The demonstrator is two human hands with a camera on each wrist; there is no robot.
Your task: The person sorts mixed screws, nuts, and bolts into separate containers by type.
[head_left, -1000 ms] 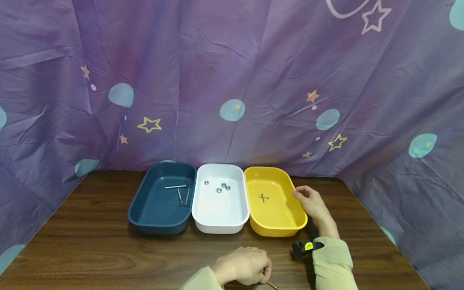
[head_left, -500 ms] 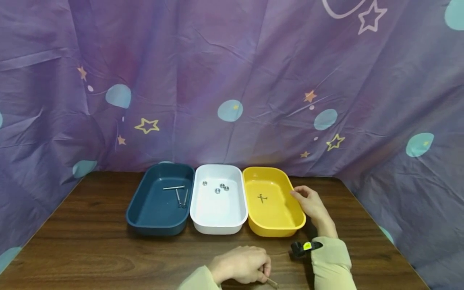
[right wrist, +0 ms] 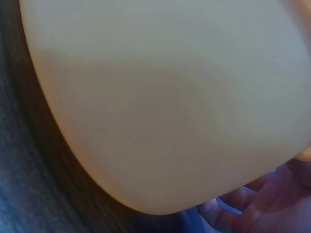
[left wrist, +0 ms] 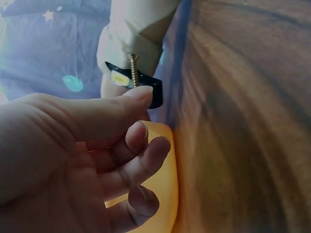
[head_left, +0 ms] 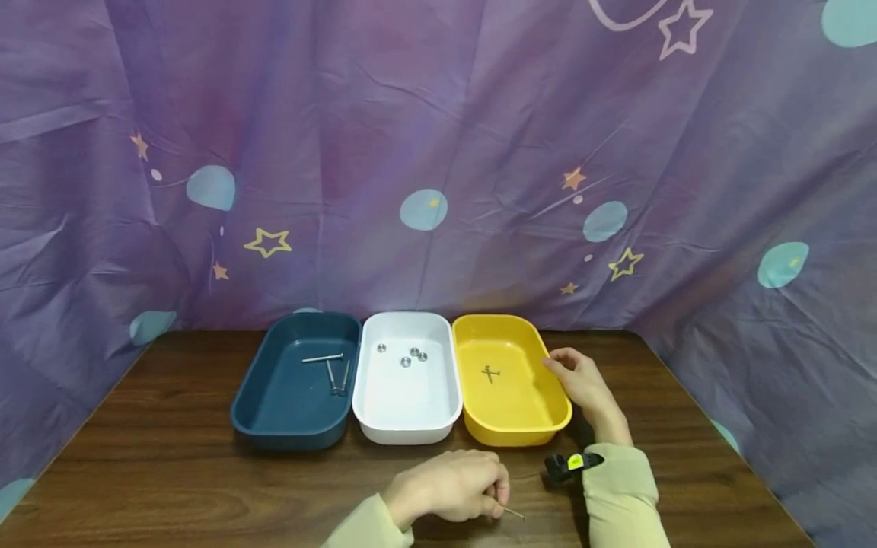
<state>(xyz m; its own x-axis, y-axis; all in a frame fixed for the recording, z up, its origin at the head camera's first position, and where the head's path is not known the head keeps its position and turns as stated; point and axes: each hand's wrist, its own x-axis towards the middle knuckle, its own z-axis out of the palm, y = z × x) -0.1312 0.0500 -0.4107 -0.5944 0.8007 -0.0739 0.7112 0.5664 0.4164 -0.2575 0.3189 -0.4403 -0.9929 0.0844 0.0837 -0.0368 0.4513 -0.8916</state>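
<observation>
Place: a staged recording booth – not a lived-in room.
Backdrop: a purple star-printed cloth (head_left: 438,152) hung round three sides.
Surface: a dark wooden counter (head_left: 171,472) – three sorting trays (head_left: 404,426) sat in a row.

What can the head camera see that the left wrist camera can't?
Only the head view shows the blue tray with long bolts, the white tray with nuts, and the right hand resting on the yellow tray's rim. Only the left wrist view shows up close that the left hand pinches a brass screw. Both show that hand, the screw, the yellow tray and the wooden table.
</observation>
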